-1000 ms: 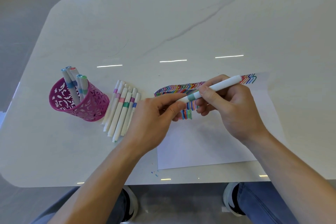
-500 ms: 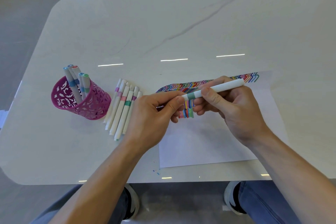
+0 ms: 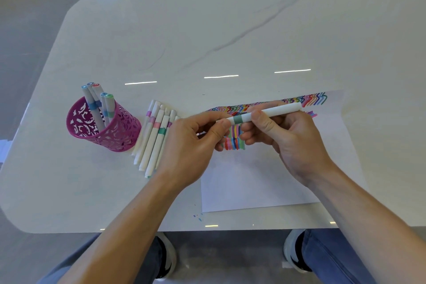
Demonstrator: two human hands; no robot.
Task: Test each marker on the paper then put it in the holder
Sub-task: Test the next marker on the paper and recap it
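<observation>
White surface (image 3: 230, 30): green-banded marker (image 3: 262, 114) gripped by both hands' fingers (image 3: 258, 117).
Ink could be smeared if its cap is fumbled over paper (image 3: 265, 180).

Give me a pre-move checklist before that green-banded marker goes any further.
1. Marker gripped by both hands: ok, left hand at one end, right hand on the barrel.
2. Cap on or off: cannot tell, left fingers hide that end.
3. Paper under the hands: ok, blank space below the coloured strokes.
4. Holder upright with room: ok, five markers inside.
5. Untested markers clear of the holder: ok, lying beside it.
</observation>
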